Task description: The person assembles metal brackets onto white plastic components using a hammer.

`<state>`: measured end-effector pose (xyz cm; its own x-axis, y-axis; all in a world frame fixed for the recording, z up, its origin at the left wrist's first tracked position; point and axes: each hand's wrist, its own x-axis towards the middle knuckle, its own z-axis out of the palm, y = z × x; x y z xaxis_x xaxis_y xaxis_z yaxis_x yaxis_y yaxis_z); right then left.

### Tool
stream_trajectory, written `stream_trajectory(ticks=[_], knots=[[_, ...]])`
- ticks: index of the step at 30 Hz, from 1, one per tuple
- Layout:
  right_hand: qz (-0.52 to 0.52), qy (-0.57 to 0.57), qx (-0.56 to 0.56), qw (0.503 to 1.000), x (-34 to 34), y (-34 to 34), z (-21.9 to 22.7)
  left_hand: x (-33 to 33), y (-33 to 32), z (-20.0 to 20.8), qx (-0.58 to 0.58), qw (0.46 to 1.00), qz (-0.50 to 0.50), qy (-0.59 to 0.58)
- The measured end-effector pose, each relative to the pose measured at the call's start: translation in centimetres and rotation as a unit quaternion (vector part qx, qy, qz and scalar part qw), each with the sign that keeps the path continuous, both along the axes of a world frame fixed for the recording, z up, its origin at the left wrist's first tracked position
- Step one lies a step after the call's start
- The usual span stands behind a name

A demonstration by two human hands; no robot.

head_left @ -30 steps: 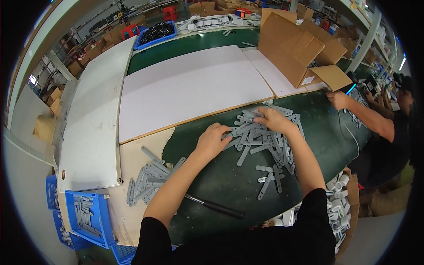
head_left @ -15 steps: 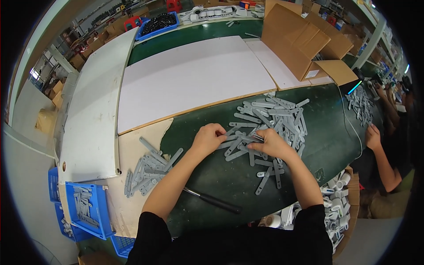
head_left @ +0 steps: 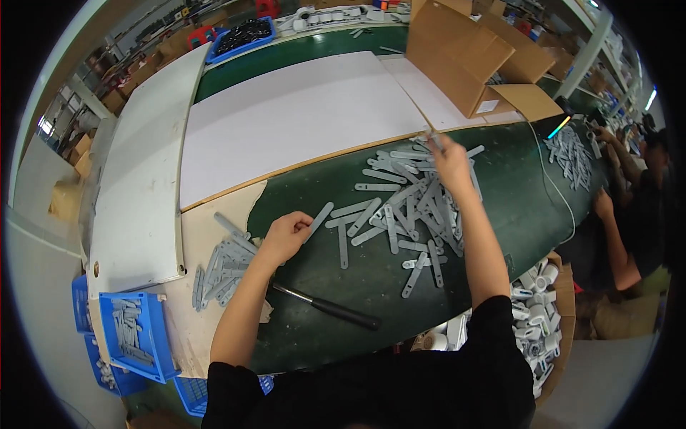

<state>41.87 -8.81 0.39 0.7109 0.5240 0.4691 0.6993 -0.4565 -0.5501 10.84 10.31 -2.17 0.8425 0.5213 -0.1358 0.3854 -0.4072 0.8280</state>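
My left hand (head_left: 287, 237) is closed, its fingertips pinching one flat grey plastic strip (head_left: 320, 220) with rounded ends, which tilts up to the right. Farther off, my right hand (head_left: 451, 166) reaches over the far side of a loose pile of the same grey strips (head_left: 411, 204), near the white board's front edge. Its fingers are closed round a grey piece (head_left: 435, 141), partly hidden and slightly blurred. Beside my left forearm lies a smaller heap of grey strips (head_left: 227, 263), partly covered by that arm. Between my forearms rests a tool with a black handle (head_left: 346, 313) and a metal shaft.
A white board (head_left: 300, 121) lies across the green table, with an open cardboard box (head_left: 454, 61) at the back right. Blue bins (head_left: 153, 336) of grey parts stand at lower left. A carton (head_left: 567, 300) of white parts sits lower right. A cable (head_left: 547, 171) runs near a co-worker (head_left: 622, 243).
My left hand has drawn away from the pile to the left with a strip. My right hand has moved up to the pile's far side. The whole view has shifted slightly.
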Motion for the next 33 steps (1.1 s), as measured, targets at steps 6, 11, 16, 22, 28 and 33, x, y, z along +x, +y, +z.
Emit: stream_trajectory(ticks=[6,11,16,22,28,33], knots=[[-0.058,-0.12,-0.098,0.986,11.0,-9.2,-2.3,0.5,-1.0,-0.6,0.079,0.997,-0.002,-0.024],[-0.049,-0.03,-0.177,0.982,10.0,-10.2,-3.9,1.1,-3.9,1.3,0.247,0.967,0.03,-0.054],[-0.152,-0.055,-0.233,0.959,8.9,-11.1,-3.5,2.3,-5.7,1.7,0.216,0.973,-0.041,0.074],[-0.131,0.015,-0.144,0.981,8.1,-13.4,-2.2,1.8,-5.5,1.3,0.177,0.981,-0.055,0.058],[-0.087,0.109,-0.089,0.986,5.8,-13.9,-4.3,2.6,-6.3,1.9,0.139,0.981,-0.01,0.132],[-0.111,0.137,-0.105,0.979,4.9,-13.5,-4.2,2.5,-6.1,0.8,0.117,0.984,-0.033,0.132]])
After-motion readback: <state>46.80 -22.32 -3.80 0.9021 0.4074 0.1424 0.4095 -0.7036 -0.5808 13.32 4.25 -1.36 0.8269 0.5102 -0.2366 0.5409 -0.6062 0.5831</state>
